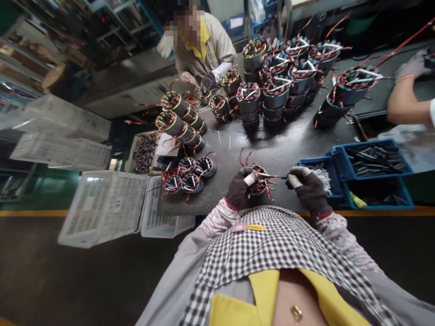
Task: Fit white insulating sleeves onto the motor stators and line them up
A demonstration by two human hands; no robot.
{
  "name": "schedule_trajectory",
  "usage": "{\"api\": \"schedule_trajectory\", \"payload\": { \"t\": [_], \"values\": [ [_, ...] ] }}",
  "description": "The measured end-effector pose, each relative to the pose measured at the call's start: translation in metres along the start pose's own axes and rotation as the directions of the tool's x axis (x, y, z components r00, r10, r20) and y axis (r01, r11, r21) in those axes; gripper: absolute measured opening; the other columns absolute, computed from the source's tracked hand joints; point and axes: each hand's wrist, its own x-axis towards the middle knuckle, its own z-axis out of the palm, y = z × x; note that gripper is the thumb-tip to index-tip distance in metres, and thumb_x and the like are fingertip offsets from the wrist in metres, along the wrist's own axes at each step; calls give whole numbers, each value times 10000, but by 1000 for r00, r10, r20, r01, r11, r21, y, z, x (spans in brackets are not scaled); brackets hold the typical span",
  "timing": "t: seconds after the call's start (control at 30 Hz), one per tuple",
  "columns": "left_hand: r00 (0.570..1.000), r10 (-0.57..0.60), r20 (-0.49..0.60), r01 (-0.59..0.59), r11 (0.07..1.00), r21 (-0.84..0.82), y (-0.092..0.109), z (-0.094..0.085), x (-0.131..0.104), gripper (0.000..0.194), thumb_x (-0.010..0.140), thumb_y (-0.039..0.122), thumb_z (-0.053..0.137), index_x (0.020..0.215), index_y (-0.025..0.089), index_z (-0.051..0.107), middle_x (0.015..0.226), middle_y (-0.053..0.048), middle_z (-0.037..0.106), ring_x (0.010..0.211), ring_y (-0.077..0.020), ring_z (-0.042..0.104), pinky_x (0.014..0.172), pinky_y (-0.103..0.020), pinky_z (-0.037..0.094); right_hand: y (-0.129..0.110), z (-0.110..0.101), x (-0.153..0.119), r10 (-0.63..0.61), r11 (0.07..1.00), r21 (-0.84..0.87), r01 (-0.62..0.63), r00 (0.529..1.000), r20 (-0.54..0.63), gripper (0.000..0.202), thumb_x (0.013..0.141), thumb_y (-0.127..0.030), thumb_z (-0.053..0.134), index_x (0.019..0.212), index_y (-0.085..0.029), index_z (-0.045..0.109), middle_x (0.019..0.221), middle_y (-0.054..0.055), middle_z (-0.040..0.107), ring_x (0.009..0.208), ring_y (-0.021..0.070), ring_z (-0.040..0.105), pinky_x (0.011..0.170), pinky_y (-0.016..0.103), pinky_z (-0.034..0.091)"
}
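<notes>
Gripping a wound stator (pixel 260 183) from its left side, the left hand (pixel 239 190) is curled closed around the part, holding it just above the near edge of the dark surface (pixel 288 140), right in front of the checked apron. The right hand (pixel 307 188), just to the right of the stator, is pinched shut on a thin tool (pixel 273 176) whose tip points into the copper windings; its fingers are closed, with only the thumb and forefinger doing the holding. Both hands wear dark gloves with pale fingertips.

Judging from how things lie, the work is well into a long batch. Left of the held stator sits a small cluster of four stators (pixel 188 174) lying flat, and behind those a row of stators on their sides (pixel 181 120). Far beyond the held stator stand tall stacks of stators (pixel 282 81) with white sleeving poking out; whether these are finished or waiting cannot be told. Only the one in hand is visibly being worked.

Right of the held stator are blue bins (pixel 374 172) with small dark parts. Left of it, white crates (pixel 105 206) lie off the surface's edge. Beyond the stacks a co-worker (pixel 204 50) handles another stator, and another person's arm (pixel 404 102) reaches in at far right.
</notes>
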Motion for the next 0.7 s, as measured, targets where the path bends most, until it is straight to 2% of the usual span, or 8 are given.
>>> {"api": "schedule_trajectory", "payload": {
  "t": [0.13, 0.2, 0.27, 0.4, 0.47, 0.57, 0.63, 0.7],
  "values": [
    [999, 8, 43, -3, 995, -105, 1, 1, -2, 464, 632, 307, 1009, 970, 179, 718, 917, -25, 765, 741, -117, 700, 706, -250, 573, -7, 4, 9, 183, 953, 229, -199, 979, 89, 575, 614, -574, 971, 963, -206, 699, 822, 13, 762, 640, 175, 732, 578, 320, 649],
    [998, -4, 62, 10, 995, -97, 1, 1, -3, 460, 655, 314, 992, 998, 184, 714, 911, -29, 768, 733, -128, 707, 704, -266, 579, -8, 6, 11, 252, 918, 280, -280, 959, 132, 589, 572, -527, 1001, 947, -199, 687, 838, 25, 770, 652, 187, 750, 571, 333, 665],
    [1000, -1, 31, 3, 998, -68, -1, 1, -2, 445, 676, 322, 977, 1002, 187, 705, 916, -33, 775, 751, -146, 729, 715, -283, 590, -9, 9, 10, 275, 901, 310, -303, 952, 132, 590, 566, -513, 1011, 943, -198, 683, 838, 24, 773, 656, 192, 758, 583, 353, 684],
    [999, 17, -47, -19, 998, -55, -5, 2, 3, 458, 643, 313, 979, 978, 184, 695, 934, -30, 789, 767, -159, 753, 733, -291, 599, -13, 17, 3, 158, 955, 239, -175, 983, 90, 549, 642, -578, 973, 959, -211, 717, 853, 14, 782, 698, 190, 768, 671, 376, 705],
    [998, 9, -61, -12, 998, -55, -6, 3, 6, 494, 606, 313, 992, 978, 181, 696, 939, -32, 796, 739, -159, 752, 712, -289, 598, -14, 18, 1, 86, 984, 145, -105, 988, 131, 521, 700, -624, 926, 957, -212, 738, 846, 20, 780, 725, 191, 767, 698, 369, 697],
    [998, -3, -66, 0, 999, -52, -4, 6, 7, 526, 572, 319, 1009, 968, 176, 694, 953, -34, 801, 726, -158, 751, 699, -288, 602, -9, 10, 3, 41, 996, 66, -59, 968, 248, 512, 809, -670, 815, 1028, -211, 751, 885, 43, 784, 741, 199, 762, 720, 385, 683],
    [998, -7, -62, 4, 999, -52, -2, 9, 6, 557, 565, 335, 1018, 990, 180, 694, 957, -32, 799, 721, -160, 750, 689, -290, 606, -3, 2, 7, -21, 999, -35, 33, 953, 302, 472, 877, -625, 745, 1125, -223, 748, 961, 59, 794, 762, 206, 760, 741, 390, 666],
    [998, -3, -63, 0, 998, -55, 0, 11, 4, 619, 546, 349, 1032, 1038, 189, 691, 969, -30, 798, 724, -168, 752, 678, -298, 612, 2, -2, 14, -105, 955, -225, 194, 929, 355, 363, 905, -508, 718, 1144, -237, 755, 1005, 66, 798, 802, 216, 754, 772, 369, 634]
  ]
}}
